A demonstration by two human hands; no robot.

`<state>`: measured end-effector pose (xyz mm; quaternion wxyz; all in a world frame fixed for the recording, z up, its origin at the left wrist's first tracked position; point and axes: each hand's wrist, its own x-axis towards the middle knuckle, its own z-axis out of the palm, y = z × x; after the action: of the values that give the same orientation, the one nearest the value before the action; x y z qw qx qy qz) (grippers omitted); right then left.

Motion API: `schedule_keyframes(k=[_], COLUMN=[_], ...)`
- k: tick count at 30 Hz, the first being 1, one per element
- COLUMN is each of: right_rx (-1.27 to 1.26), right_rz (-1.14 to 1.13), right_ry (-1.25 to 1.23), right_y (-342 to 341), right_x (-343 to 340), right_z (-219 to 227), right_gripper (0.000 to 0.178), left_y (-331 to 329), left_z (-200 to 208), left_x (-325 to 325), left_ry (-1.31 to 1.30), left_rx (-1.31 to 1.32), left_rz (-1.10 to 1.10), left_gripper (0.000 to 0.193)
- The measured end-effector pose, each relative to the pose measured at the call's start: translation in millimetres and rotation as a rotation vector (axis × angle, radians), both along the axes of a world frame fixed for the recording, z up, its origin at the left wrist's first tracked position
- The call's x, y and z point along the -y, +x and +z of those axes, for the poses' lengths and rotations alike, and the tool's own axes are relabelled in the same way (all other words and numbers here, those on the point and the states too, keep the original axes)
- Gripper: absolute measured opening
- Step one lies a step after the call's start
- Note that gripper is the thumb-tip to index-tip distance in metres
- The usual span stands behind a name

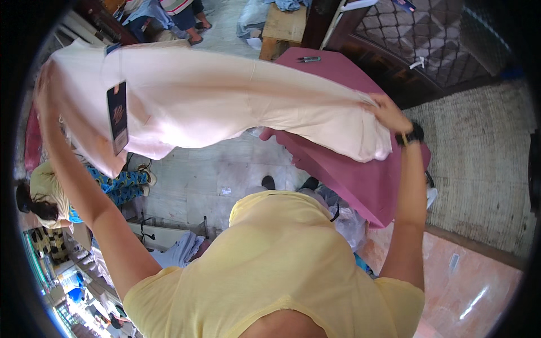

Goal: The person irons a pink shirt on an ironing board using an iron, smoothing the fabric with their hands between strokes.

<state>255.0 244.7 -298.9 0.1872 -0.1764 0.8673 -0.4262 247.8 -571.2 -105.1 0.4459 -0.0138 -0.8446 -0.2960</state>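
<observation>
A long pale pink garment point(197, 96), shaped like trousers, is stretched in the air between my two hands. At the far left, my left hand point(46, 93) grips its wide end; motion blurs the fingers somewhat. My right hand point(390, 115), with a dark watch on its wrist, pinches the narrower end over the table. A dark hang tag point(117, 118) dangles from the garment near its left part. The fabric sags in the middle and hides part of the floor and table behind it.
A table with a mauve cover point(360, 186) stands at the right, with small thread snips point(309, 59) on its far end. A wooden stool point(283, 25) is beyond. One person point(51, 188) sits at left; another's legs point(191, 19) show at the back. Plastic bags point(349, 225) lie below the table.
</observation>
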Motion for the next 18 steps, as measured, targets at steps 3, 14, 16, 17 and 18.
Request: schedule_keyframes(k=[3,14,16,17,18], right_rx=[-0.387,-1.38,-1.207,-1.149,-1.13], right_rz=[-0.082,-0.461,-0.522,-0.531,-0.547], right_ry=[0.133,0.682,0.73,0.768,0.802], right_y=[-88.7,-142.4,-124.2,-101.2,-84.4], right_x=[-28.0,-217.1,-256.5,-272.5,-291.2], right_z=[-0.2,119.1,79.5,69.5,52.4], right_gripper=[0.027,0.042,0.051,0.053,0.055], left_y=[-78.4,13.6,60.6,73.0,93.0], left_z=[-44.7,-58.9,-103.0,-150.7,-173.3], left_x=[-63.4,-233.7,-299.0,-310.7,-344.9], left_ry=[0.196,-0.058,0.509,0.357,0.284], left_rx=[-0.051,-0.15,0.073,0.142,0.233], left_rz=[-0.092,-0.113,-0.272,-0.256,-0.21], left_gripper=[0.037,0.023,0.024,0.024,0.025])
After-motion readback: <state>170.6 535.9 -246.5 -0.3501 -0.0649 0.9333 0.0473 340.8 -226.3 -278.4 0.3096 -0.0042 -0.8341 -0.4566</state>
